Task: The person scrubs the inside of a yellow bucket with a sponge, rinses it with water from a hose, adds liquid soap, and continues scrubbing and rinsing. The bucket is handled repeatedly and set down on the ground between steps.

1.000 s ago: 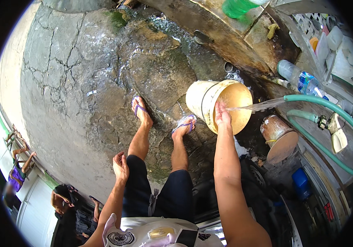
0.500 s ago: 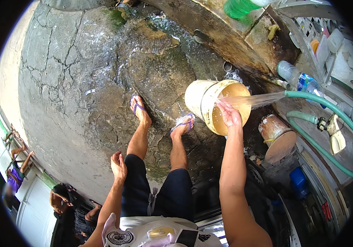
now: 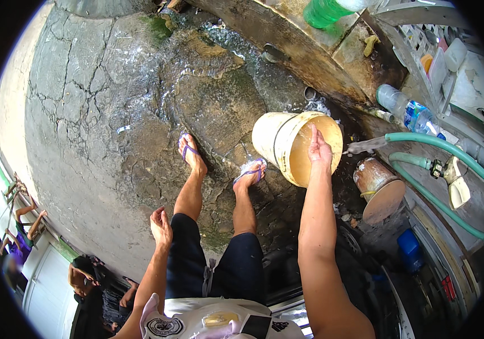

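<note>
Since half a sec ago right hand (image 3: 320,151) rose to bucket (image 3: 287,147) rim, fingers flat; hose (image 3: 439,144) stream now weaker. Left hand (image 3: 160,226) hangs loosely open, empty.

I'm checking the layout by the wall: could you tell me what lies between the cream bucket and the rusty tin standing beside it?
In the head view, the stream of water from the green hose crosses above the gap between the cream bucket and the rusty tin; below it only wet, dark ground shows.
</note>
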Demonstrator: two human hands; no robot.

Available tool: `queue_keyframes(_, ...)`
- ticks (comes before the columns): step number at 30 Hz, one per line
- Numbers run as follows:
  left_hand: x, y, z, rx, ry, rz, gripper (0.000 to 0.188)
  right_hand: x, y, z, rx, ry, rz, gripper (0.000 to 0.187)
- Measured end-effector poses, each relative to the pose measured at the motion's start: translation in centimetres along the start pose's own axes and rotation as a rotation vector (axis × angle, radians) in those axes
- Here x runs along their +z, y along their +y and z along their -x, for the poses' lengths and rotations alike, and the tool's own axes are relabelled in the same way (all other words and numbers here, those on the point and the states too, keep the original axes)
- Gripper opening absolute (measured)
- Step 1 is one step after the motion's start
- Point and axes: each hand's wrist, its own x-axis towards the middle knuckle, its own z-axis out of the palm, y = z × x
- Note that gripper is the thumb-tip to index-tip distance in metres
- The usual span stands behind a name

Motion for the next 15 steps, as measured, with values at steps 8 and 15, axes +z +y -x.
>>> queue_keyframes(8,0.1,1.1,-0.2,0.01,-0.013,-0.002,0.038,-0.7,9.6,0.6,-0.472,-0.081,1.63,0.055)
queue_keyframes(15,-0.6,-0.3,0.1,0.055,-0.012,0.008,0.037,-7.7,2.4,9.5,-0.164,-0.455,2.489,0.053)
